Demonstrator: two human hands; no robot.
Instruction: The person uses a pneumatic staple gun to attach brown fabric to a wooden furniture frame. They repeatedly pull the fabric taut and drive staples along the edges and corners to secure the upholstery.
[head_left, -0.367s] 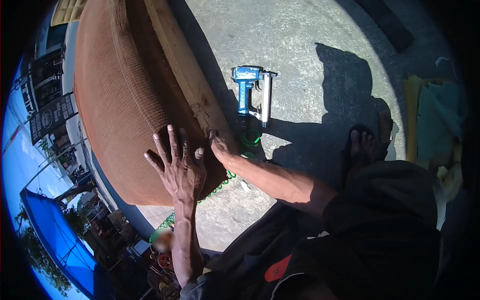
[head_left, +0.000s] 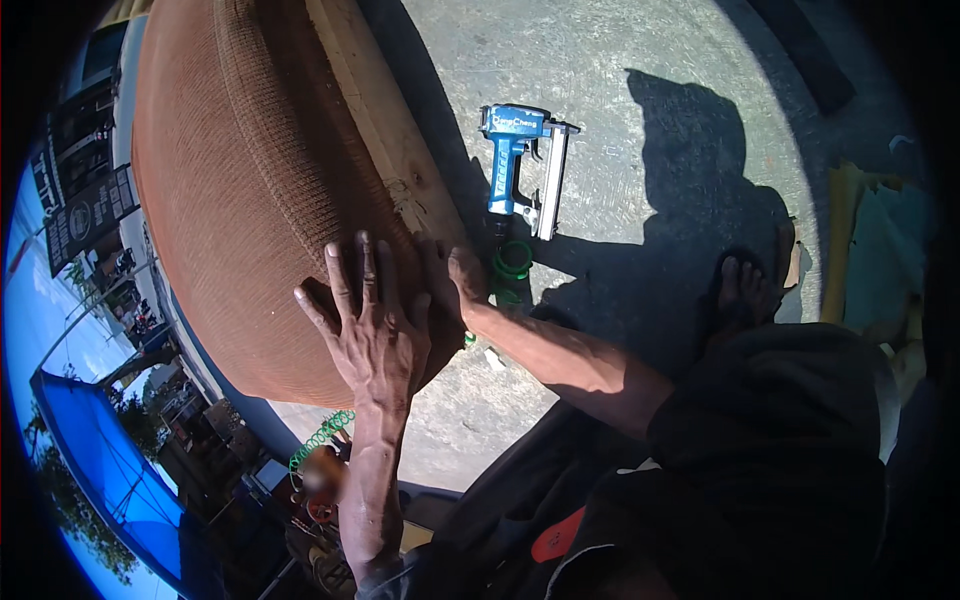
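A large padded piece [head_left: 230, 200] covered in brown ribbed fabric, likely upholstered furniture, has a bare wooden rail [head_left: 385, 130] along its right side. My left hand [head_left: 375, 335] lies spread and flat on the fabric near its lower corner. Against the rail's near end, my right hand [head_left: 457, 280] pinches the fabric edge; its fingertips are partly in shadow and hidden. To the right of the rail, a blue pneumatic staple gun [head_left: 515, 165] lies on the concrete, with no hand on it. A coiled green air hose [head_left: 513, 262] runs from its handle.
Sunlit concrete floor [head_left: 600, 50] spreads to the right, with my shadow across it. My bare foot [head_left: 742, 285] stands there, beside pale green and yellowish material [head_left: 880, 250]. Blue awning [head_left: 110, 470] is at the lower left. Another person, blurred, is near the hose at lower left.
The view has shifted a little, so the staple gun sits slightly higher and farther right. My left hand stays flat on the fabric; my right hand remains at the rail's end, its fingers slightly changed.
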